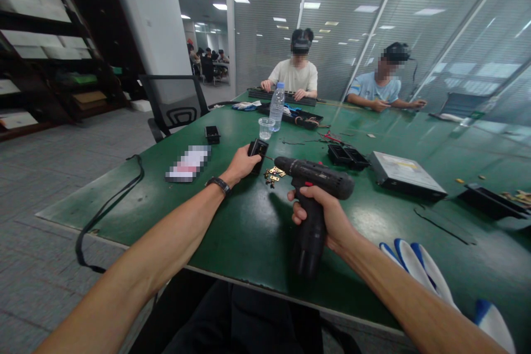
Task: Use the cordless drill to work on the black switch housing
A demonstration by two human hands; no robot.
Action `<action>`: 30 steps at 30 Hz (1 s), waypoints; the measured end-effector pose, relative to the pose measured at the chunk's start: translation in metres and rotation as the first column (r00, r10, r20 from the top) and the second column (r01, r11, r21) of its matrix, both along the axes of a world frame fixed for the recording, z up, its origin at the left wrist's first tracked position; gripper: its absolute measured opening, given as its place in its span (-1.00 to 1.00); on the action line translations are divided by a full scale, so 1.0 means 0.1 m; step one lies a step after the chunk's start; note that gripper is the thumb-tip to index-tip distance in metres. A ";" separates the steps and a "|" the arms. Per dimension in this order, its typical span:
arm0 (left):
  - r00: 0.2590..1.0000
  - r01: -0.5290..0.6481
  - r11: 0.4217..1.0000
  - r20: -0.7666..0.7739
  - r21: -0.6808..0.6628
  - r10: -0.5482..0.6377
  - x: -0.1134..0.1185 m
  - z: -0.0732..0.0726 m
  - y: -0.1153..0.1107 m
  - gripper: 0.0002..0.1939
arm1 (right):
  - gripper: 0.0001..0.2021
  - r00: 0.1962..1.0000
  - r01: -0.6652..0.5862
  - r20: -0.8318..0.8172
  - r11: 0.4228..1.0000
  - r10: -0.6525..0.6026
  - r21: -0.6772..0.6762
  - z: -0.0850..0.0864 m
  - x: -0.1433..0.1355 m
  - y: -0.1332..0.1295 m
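Note:
My right hand [321, 213] grips the handle of a black cordless drill [317, 177], its chuck and thin bit pointing left. The bit's tip reaches close to a small black box-shaped part [258, 150]; whether it touches cannot be made out. My left hand [243, 165] is closed around that part, thumb over its near side, and holds it tilted just above the table. Small brass-coloured plates and dark screws [274, 174] lie in a loose pile below the drill's chuck.
On the green table [232, 232] stand a clear plastic cup [266, 128] and a water bottle [277, 108]. Black trays [347, 156], a silver metal box [406, 174] and white-blue gloves [427, 268] lie rightward. A strap [110, 199] hangs off the left edge. Two people sit opposite.

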State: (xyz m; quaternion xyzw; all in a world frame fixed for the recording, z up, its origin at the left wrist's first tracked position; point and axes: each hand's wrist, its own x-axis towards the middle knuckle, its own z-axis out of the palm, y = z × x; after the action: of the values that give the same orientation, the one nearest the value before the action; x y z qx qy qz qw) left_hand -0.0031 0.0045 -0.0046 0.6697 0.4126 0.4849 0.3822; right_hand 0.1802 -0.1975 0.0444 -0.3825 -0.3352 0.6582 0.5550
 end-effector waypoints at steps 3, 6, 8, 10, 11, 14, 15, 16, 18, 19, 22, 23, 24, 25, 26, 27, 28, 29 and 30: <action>1.000 -0.003 1.000 -0.009 0.009 0.003 0.00 0.00 0.01 -0.68 | -0.83 1.000 0.006 -0.004 1.000 -0.006 0.002 0.00 -0.01 0.00; 1.000 -0.006 1.000 -0.027 0.022 0.006 -0.01 -0.01 0.02 -0.70 | -0.84 1.000 0.002 -0.008 1.000 -0.001 0.010 -0.03 0.00 0.01; 0.999 -0.005 1.000 -0.033 0.028 0.006 -0.01 -0.01 0.03 -0.71 | -0.86 1.000 0.012 -0.022 1.000 -0.012 0.011 -0.05 0.01 0.02; 1.000 0.002 1.000 -0.030 0.027 -0.001 -0.01 -0.01 0.02 -0.71 | -0.88 0.999 0.020 -0.033 1.000 -0.020 0.005 -0.05 0.01 0.02; 1.000 0.005 1.000 -0.029 0.024 -0.004 -0.01 -0.01 0.02 -0.70 | -0.88 0.999 0.020 -0.034 1.000 -0.020 0.000 -0.05 0.01 0.02; 1.000 0.005 1.000 -0.024 0.018 -0.005 -0.01 -0.01 0.01 -0.70 | -0.87 0.999 0.019 -0.030 1.000 -0.019 -0.006 -0.03 0.00 0.01; 1.000 0.003 1.000 -0.024 0.017 -0.003 -0.01 -0.01 0.01 -0.70 | -0.87 0.999 0.019 -0.028 1.000 -0.019 -0.003 -0.02 0.00 0.01; 1.000 0.000 1.000 -0.023 0.016 0.000 -0.01 -0.01 0.02 -0.69 | -0.86 1.000 0.017 -0.026 1.000 -0.017 0.000 -0.01 0.00 0.01; 1.000 -0.002 1.000 -0.023 0.015 0.002 0.00 -0.01 0.02 -0.69 | -0.84 1.000 0.009 -0.020 1.000 -0.008 0.004 -0.02 0.00 0.01; 1.000 -0.002 1.000 -0.023 0.016 0.003 0.00 -0.02 0.02 -0.69 | -0.84 1.000 0.007 -0.016 1.000 -0.007 0.008 -0.03 0.00 0.01; 1.000 0.005 1.000 -0.020 0.014 -0.005 0.00 -0.02 0.02 -0.68 | -0.85 1.000 0.003 -0.009 1.000 -0.003 0.029 -0.07 0.02 0.02; 1.000 0.008 1.000 -0.019 0.014 -0.007 -0.01 -0.01 0.02 -0.68 | -0.87 1.000 0.000 -0.008 0.999 0.001 0.036 -0.09 0.02 0.02; 1.000 0.008 1.000 -0.018 0.015 -0.008 -0.01 -0.01 0.02 -0.68 | -0.88 1.000 -0.005 -0.008 0.999 0.005 0.039 -0.10 0.03 0.02; 1.000 0.010 1.000 -0.018 0.018 -0.010 -0.01 -0.01 0.01 -0.68 | -0.89 1.000 -0.012 -0.007 0.999 0.013 0.039 -0.11 0.03 0.02; 1.000 0.011 1.000 -0.018 0.020 -0.011 -0.01 -0.01 0.01 -0.69 | -0.89 1.000 -0.018 -0.007 0.999 0.019 0.037 -0.11 0.03 0.03; 1.000 0.012 1.000 -0.018 0.023 -0.011 -0.01 0.00 0.01 -0.70 | -0.89 1.000 -0.020 -0.007 0.999 0.021 0.035 -0.11 0.03 0.03; 1.000 0.012 1.000 -0.019 0.024 -0.011 -0.01 0.00 0.01 -0.70 | -0.89 1.000 -0.019 -0.010 0.999 0.019 0.033 -0.10 0.03 0.03; 1.000 0.011 1.000 -0.021 0.023 -0.011 -0.01 0.00 0.01 -0.71 | -0.89 1.000 -0.013 -0.017 0.999 0.013 0.032 -0.09 0.03 0.03; 1.000 0.009 1.000 -0.022 0.021 -0.009 -0.01 0.00 0.01 -0.71 | -0.88 1.000 -0.005 -0.029 1.000 0.006 0.028 -0.07 0.03 0.03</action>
State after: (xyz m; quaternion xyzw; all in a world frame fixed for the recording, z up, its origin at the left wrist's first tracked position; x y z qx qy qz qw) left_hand -0.0038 0.0058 -0.0050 0.6808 0.4088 0.4801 0.3728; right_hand 0.1828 -0.1949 0.0371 -0.3640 -0.3372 0.6604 0.5636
